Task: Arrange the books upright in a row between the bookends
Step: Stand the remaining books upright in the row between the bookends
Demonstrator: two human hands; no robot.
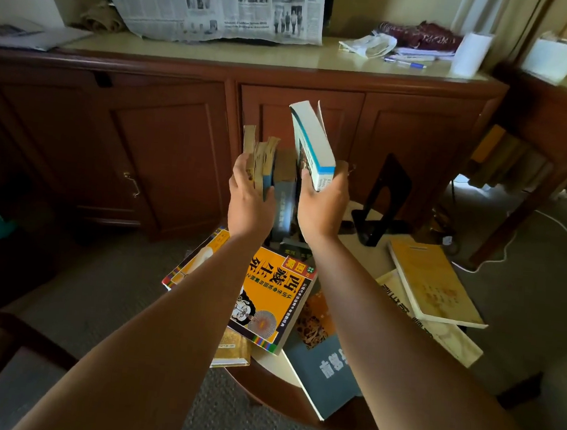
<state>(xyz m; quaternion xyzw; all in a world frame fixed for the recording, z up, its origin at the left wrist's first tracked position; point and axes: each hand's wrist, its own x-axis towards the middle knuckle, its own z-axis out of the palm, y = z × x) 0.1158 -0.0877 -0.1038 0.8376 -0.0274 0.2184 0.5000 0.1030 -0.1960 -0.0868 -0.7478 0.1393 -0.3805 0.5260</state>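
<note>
Both forearms reach forward over a small round table (264,360) set before a dark wooden cabinet (165,142). The left hand (250,196) is closed on a few upright books (270,165) with yellowed page edges, thumb on the near side and fingers round the far side of the leftmost volume. The right hand (324,206) grips the lower end of a white paperback with a blue spine (312,145), which tilts left, its top corner well above the row and its back cover splayed open. A dark grey-blue book (284,194) stands between the two hands. A black metal bookend (384,198) stands upright on the table to the right of the right hand, apart from the held paperback; whether a second bookend stands behind the row cannot be told. Flat on the table lie an orange book with large Chinese characters (268,292), a dark teal book (325,366) overhanging the near rim, a yellow-covered book (433,284) resting on a cream book (449,335), and a gold-coloured volume (231,349) partly under the orange one. On the cabinet top hang a spread newspaper (218,3), and to the right sit a blue pen (406,63) and a white paper roll (469,52).
</note>
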